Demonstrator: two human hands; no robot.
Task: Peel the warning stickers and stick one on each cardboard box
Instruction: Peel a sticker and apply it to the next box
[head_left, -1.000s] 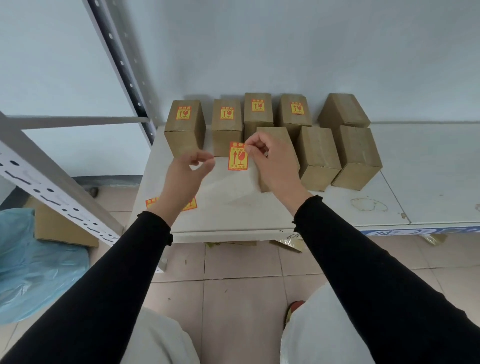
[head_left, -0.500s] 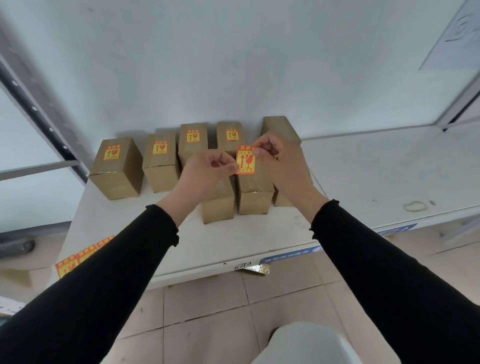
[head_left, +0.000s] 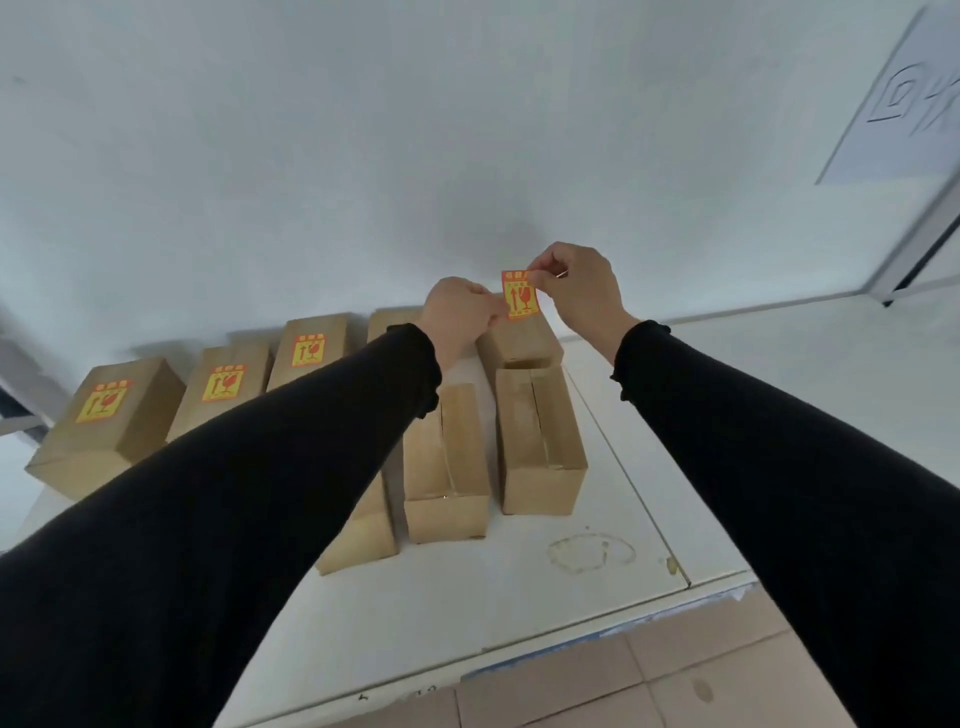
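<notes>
A red and yellow warning sticker hangs between my two hands above the back right cardboard box. My right hand pinches its top right corner. My left hand pinches its lower left edge. Three boxes at the back left carry stickers: the far left box, the second box and the third box. A fourth back box is mostly hidden by my left arm. Bare boxes stand in front: the right one, the middle one and the left one.
The boxes stand on a white table against a pale wall. A faint ring stain marks the table near its front right. A second white surface adjoins on the right. Tiled floor lies below the table's front edge.
My view has swung right and closer to the table. Both hands carried the sticker further back, from over the front boxes to above the back right box.
</notes>
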